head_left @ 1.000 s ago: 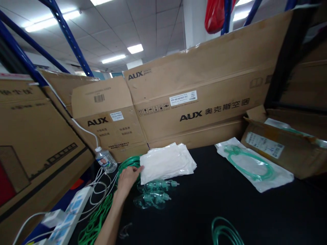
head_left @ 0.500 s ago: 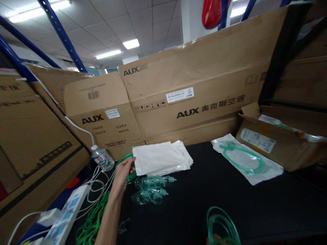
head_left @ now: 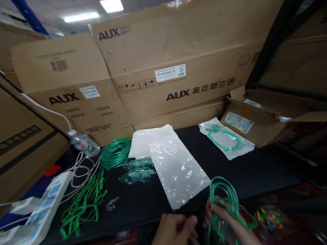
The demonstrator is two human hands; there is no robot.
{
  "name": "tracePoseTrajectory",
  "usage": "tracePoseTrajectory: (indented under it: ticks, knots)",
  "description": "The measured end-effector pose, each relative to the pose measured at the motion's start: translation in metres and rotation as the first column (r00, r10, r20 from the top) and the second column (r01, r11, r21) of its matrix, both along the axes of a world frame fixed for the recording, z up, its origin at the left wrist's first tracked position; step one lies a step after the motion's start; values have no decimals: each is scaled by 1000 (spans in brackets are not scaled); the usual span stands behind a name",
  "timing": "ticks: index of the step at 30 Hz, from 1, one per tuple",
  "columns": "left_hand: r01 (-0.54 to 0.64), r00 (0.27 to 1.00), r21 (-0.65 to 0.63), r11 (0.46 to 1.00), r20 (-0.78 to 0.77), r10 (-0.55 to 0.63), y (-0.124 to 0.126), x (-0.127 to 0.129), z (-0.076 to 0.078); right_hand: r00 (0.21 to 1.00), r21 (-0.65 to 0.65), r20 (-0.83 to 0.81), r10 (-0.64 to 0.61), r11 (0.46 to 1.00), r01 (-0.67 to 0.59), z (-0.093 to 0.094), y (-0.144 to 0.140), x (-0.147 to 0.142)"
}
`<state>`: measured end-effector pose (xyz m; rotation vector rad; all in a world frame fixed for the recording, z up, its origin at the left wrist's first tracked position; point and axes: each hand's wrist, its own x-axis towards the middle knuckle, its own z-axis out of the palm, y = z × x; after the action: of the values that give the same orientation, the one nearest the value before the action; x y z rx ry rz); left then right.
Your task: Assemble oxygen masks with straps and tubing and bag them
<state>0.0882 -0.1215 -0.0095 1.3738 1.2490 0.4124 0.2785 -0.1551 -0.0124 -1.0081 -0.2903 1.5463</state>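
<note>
Now my right hand (head_left: 224,217) grips a springy loop of green tubing (head_left: 224,197) at the table's (head_left: 255,170) near edge; my left hand (head_left: 176,229) curls loosely beside the crinkly clear bag (head_left: 178,170)

The coiled tubing (head_left: 224,200) at lower right is mint green, the tubing coil (head_left: 116,153) left of centre a deeper green. The plastic bag (head_left: 178,170) is clear (glossy white glints) on the black worktop (head_left: 255,170). Brown cartons (head_left: 178,51) carry black lettering.
</note>
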Motion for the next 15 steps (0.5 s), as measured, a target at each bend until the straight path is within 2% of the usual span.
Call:
tracePoseTrajectory:
  ticks: [1, 3, 5, 7, 8, 10, 12, 15]
  knots:
    - [83, 993, 100, 992, -92, -74, -3, -4, 4, 1000, -27, -8, -19, 999, 19, 2, -1, 2]
    - [205, 965, 327, 922, -223, -136, -2, -10, 19, 998, -82, -28, -51, 995, 49, 5, -4, 4]
    - [282, 949, 519, 807, -274, -156, 8, -8, 33, 997, -116, -40, -62, 992, 57, 5, -7, 5]
    - [350, 930, 635, 688, -324, -174, 21, 3, 41, 997, -129, -49, -62, 990, 55, 3, -10, 7]
    - [397, 911, 656, 641, -366, -190, 27, 10, 40, 996, -130, -50, -70, 989, 63, 2, -11, 8]
    - [491, 863, 650, 581, -453, -222, 36, 26, 34, 995, -129, -41, -95, 988, 89, 2, -14, 10]
    - [554, 823, 626, 549, -512, -246, 37, 39, 24, 989, -125, -14, -148, 981, 145, 5, -17, 12]
    - [574, 803, 623, 530, -556, -215, 30, 48, 14, 973, -149, 48, -225, 962, 230, 11, -24, 18]
